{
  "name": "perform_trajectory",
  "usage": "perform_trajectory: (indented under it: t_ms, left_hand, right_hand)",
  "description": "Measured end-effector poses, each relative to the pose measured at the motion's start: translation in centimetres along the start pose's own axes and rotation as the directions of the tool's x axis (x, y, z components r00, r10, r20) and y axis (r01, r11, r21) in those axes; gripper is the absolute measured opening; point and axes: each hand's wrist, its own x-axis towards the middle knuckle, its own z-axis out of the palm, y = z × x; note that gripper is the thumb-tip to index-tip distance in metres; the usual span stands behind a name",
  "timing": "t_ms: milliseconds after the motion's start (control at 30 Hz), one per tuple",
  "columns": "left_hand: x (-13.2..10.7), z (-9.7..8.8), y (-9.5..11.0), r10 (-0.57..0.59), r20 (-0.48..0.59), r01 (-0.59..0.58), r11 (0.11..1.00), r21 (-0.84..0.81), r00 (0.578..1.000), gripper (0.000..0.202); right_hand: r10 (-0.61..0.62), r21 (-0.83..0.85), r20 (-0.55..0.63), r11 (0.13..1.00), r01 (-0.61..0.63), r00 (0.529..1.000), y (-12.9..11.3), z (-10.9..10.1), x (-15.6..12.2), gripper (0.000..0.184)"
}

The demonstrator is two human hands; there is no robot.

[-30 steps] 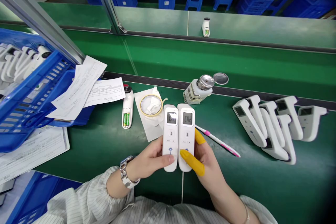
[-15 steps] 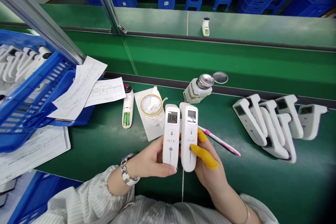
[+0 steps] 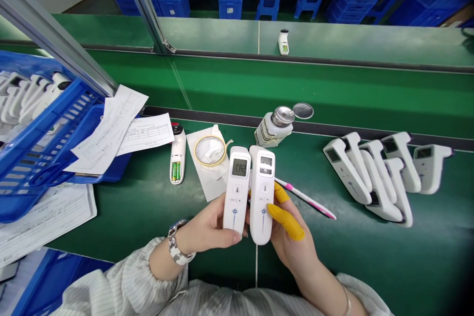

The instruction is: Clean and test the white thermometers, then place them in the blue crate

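My left hand [image 3: 209,227] is closed around a white infrared thermometer [image 3: 236,192], whose small screen shows dark characters. Side by side with it, a second white infrared thermometer [image 3: 262,197] is gripped in my right hand [image 3: 294,232]; glare lies over its screen. Yellow finger covers sit on the thumb and a finger of that hand. Both thermometers stand upright, screens facing me, with a narrow gap between them. Behind my right hand a pink and white pen [image 3: 307,199] lies on the green table [image 3: 129,222].
At right lies a group of several white thermometers [image 3: 385,177]. A bottle with a metal cap [image 3: 274,128] stands at the back. Left of centre are a tape roll [image 3: 197,159] and a thermometer with exposed batteries [image 3: 178,153]. Papers [image 3: 146,134] overlap a blue basket [image 3: 74,123] of thermometers.
The right thermometer's screen now shows glare where characters were partly visible. Both thermometers appear slightly further left, along with a small shift of the whole view.
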Motion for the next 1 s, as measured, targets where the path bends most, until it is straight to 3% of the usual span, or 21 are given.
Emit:
perform_trajectory:
  t_ms: [133,367,467,600,667,833,1000]
  left_hand:
    - [0.2,0.2,0.2,0.005,-0.061,-0.003,0.999,0.035,0.998,0.053]
    - [0.2,0.4,-0.1,0.043,-0.105,-0.031,0.993,0.11,0.994,0.05]
    - [0.2,0.6,-0.4,0.033,-0.147,-0.005,0.982,0.191,0.989,0.045]
    - [0.1,0.9,-0.6,0.068,-0.17,-0.005,0.938,0.346,0.983,0.045]
    - [0.1,1.1,-0.6,0.102,-0.172,-0.013,0.891,0.454,0.98,0.046]
    - [0.1,1.7,-0.6,0.107,-0.129,0.004,0.755,0.655,0.986,0.058]
    - [0.0,2.0,-1.3,0.116,-0.175,0.057,0.655,0.754,0.978,0.064]
  right_hand:
    - [-0.028,-0.157,0.082,0.987,0.041,0.996,-0.3,0.2,0.0,0.044]
    - [-0.15,-0.335,0.1,0.926,0.175,0.984,0.1,0.5,-0.3,0.052]
    - [-0.225,-0.484,0.107,0.839,0.248,0.968,0.8,0.3,-0.5,0.056]
    - [-0.314,-0.68,0.219,0.63,0.375,0.924,1.8,-0.2,-0.8,0.051]
    - [-0.317,-0.717,0.252,0.573,0.396,0.914,2.2,-0.4,-1.1,0.051]
    - [-0.29,-0.63,0.212,0.689,0.358,0.933,2.9,-0.4,-2.0,0.051]
    - [-0.287,-0.532,0.084,0.797,0.287,0.954,2.3,0.7,-1.7,0.048]
